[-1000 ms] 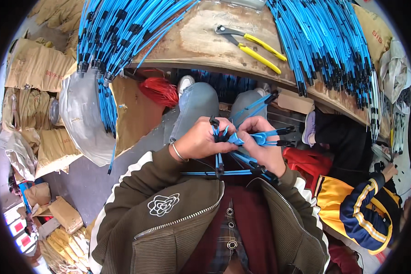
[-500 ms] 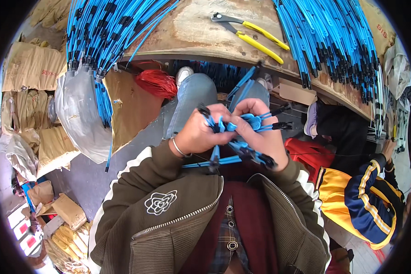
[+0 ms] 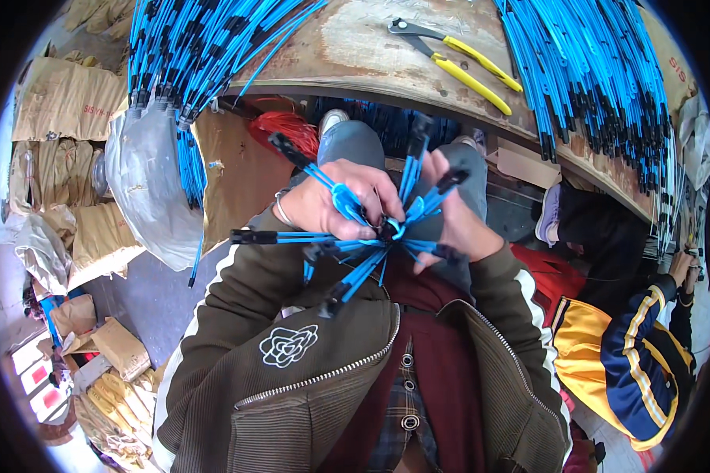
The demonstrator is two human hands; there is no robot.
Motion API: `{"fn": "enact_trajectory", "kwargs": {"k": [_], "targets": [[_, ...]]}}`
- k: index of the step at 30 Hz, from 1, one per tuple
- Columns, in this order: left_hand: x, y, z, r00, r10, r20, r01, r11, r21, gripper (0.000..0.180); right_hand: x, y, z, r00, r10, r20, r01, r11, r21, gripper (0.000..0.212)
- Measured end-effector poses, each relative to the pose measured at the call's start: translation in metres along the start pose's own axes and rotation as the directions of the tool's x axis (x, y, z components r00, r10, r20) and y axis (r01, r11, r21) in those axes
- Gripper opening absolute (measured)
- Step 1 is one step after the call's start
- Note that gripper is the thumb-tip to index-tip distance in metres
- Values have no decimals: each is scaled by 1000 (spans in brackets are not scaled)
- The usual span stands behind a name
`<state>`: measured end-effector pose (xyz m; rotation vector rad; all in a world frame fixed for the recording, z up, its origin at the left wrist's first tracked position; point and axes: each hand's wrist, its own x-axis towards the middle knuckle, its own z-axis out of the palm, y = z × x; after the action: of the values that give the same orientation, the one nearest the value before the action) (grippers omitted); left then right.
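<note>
A star-shaped bundle of thin blue rods with black ends (image 3: 363, 264) spreads out from a dark centre above my lap. My left hand (image 3: 343, 197) is closed around it near the centre, with several rods fanning out past the fingers. On its other side, my right hand (image 3: 465, 225) has its thumb and fingers apart, with rods crossing in front of the palm. Its fingertips are blurred and partly hidden. Beyond, pliers with yellow handles (image 3: 473, 75) lie on the wooden bench.
Blue rod bundles lie at the bench's left (image 3: 205, 47) and right (image 3: 592, 71). The wooden bench edge (image 3: 331, 88) crosses ahead. A red bundle (image 3: 288, 134) sits beneath it. Brown paper packages (image 3: 67, 98) stack at left. A co-worker in a navy and yellow jacket (image 3: 631, 355) is at right.
The rods have fanned outward around the centre. My right hand's fingers have come off the middle and spread, moving slightly right. My left hand keeps its hold. The view has shifted slightly.
</note>
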<state>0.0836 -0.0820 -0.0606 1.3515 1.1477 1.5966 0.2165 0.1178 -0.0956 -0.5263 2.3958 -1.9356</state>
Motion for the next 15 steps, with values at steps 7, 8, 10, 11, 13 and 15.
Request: {"fn": "enact_trajectory", "kwargs": {"k": [7,8,10,11,13,15], "targets": [[6,7,13,984,-159,-84,158,987,-19,16,-4,-17,25,974,142,-177,-51,896,442,111],[10,6,14,984,-159,-82,162,987,26,17,-3,-15,29,944,189,-271,-24,857,515,101],[18,7,12,985,-171,30,167,981,96,17,-3,-16,24,946,260,-192,-110,818,565,86],[22,6,12,988,-146,42,142,986,89,18,-4,-12,25,932,273,-239,-98,824,558,72],[26,3,11,986,-162,39,160,986,53,18,-5,-10,21,920,300,-252,-129,838,530,68],[35,3,6,979,-196,58,198,980,-22,18,-7,-11,12,901,278,-332,-158,925,347,57]]}}
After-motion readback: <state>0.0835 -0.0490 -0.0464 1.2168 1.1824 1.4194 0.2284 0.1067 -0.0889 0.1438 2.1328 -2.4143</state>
